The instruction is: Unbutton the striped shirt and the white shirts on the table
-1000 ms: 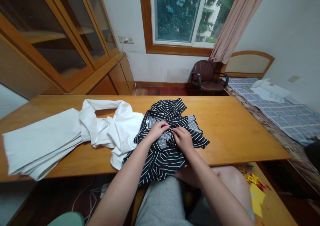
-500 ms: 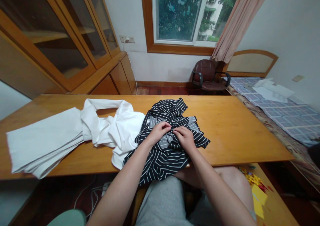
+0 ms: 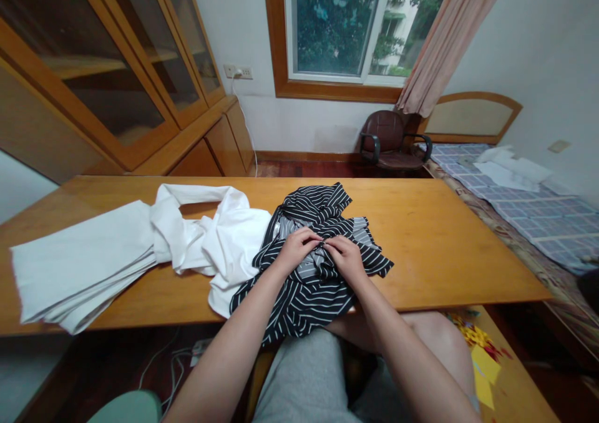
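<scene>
A black garment with white stripes (image 3: 309, 301) lies bunched on the wooden table, its lower part hanging over the front edge towards my lap. My left hand (image 3: 300, 246) and my right hand (image 3: 344, 252) meet at its middle, each pinching the striped cloth with thumb and fingers. The fingertips nearly touch, and the bit of cloth between them is too small to make out. Grey inner fabric shows around the hands. Against the garment's left side rests a crumpled white cloth (image 3: 238, 242), which runs on into a flat folded stack at the far left.
The wooden table (image 3: 444, 248) spans the view. Behind it stand a glass-door cabinet (image 3: 135, 55), a brown armchair (image 3: 386, 139) and a bed (image 3: 505, 186). At lower right, a lower surface holds yellow pieces (image 3: 484, 370). A pale green stool (image 3: 128, 407) is at lower left.
My left hand's fingers have shifted very slightly over the pinched cloth. The garment and the white cloth lie as before.
</scene>
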### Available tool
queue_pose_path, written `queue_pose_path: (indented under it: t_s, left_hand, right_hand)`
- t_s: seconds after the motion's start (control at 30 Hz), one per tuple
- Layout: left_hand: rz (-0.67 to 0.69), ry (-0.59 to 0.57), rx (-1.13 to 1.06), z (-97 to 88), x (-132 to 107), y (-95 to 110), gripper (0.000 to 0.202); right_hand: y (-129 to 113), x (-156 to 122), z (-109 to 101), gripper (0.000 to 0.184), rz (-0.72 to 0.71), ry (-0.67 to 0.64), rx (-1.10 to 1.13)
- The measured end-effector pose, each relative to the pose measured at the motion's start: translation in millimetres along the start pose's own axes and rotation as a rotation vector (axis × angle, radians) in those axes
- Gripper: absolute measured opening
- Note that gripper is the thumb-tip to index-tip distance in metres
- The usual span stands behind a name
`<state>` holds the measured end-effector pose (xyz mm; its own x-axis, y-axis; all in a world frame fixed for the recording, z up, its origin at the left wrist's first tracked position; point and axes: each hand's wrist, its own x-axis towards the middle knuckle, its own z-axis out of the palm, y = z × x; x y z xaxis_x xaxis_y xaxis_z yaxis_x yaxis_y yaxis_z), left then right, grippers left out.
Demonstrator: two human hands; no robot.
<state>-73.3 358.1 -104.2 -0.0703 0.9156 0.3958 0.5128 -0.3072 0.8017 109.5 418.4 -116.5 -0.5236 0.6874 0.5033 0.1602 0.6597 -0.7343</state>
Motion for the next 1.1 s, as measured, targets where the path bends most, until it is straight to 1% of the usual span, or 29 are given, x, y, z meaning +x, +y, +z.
queue_pose_path:
  t_s: [0.13, 0.27, 0.4, 0.47, 0.5, 0.57, 0.63, 0.7, 0.77, 0.8, 0.9, 0.97, 1.03, 1.1]
  left_hand:
    - [0.021, 0.01, 0.084, 2.9, -0.8, -0.9, 0.012]
    - [0.046, -0.009, 0.14, 5.4, -1.5, -1.9, 0.011]
    - [0.072, -0.112, 0.212, 10.0, -3.3, -1.3, 0.01]
    - [0.079, -0.127, 0.225, 11.8, -4.1, -0.6, 0.011]
    - [0.07, -0.099, 0.217, 12.0, -4.2, -0.4, 0.011]
    - [0.022, 0.014, 0.177, 10.2, -3.9, -0.2, 0.011]
    - [-0.055, 0.164, 0.122, 6.1, -3.0, -1.2, 0.009]
    - [-0.136, 0.327, 0.051, 1.2, -1.6, -3.8, 0.007]
    - [-0.202, 0.472, -0.04, -2.8, -0.2, -7.6, 0.006]
    - [-0.231, 0.526, -0.089, -4.3, 0.5, -9.7, 0.007]
    - [-0.32, 0.64, -0.208, -7.2, 2.6, -16.1, 0.013]
    - [-0.365, 0.736, -0.26, -9.2, 4.5, -19.5, 0.014]
    - [-0.406, 0.841, -0.318, -12.4, 7.2, -21.6, 0.013]
    - [-0.451, 0.901, -0.385, -17.1, 10.5, -21.7, 0.014]
  right_hand:
    - [-2.7, -2.6, 0.5, 0.019, -0.046, 0.028, -0.045]
    - [-6.8, -4.2, -0.3, 0.02, -0.053, 0.058, -0.088]
    - [-10.7, -3.2, -1.3, 0.018, -0.013, 0.151, -0.062]
    - [-12.2, -2.2, -2.3, 0.017, 0.01, 0.202, -0.044]
    - [-12.8, -2.0, -3.2, 0.016, 0.022, 0.23, -0.037]
    - [-13.4, -2.5, -6.2, 0.015, 0.056, 0.309, -0.031]
    - [-13.4, -4.6, -11.6, 0.015, 0.092, 0.387, -0.035]
    - [-13.5, -7.6, -19.6, 0.016, 0.099, 0.401, -0.044]
    - [-14.1, -10.6, -29.7, 0.019, 0.057, 0.339, -0.062]
    - [-14.4, -11.8, -35.1, 0.022, 0.02, 0.291, -0.08]
    - [-14.4, -14.0, -50.9, 0.032, -0.107, 0.112, -0.187]
    - [-12.9, -14.7, -59.5, 0.041, -0.164, -0.03, -0.28]
    - [-10.8, -15.2, -66.0, 0.047, -0.158, -0.172, -0.379]
    - [-9.5, -15.3, -70.4, 0.047, -0.089, -0.283, -0.478]
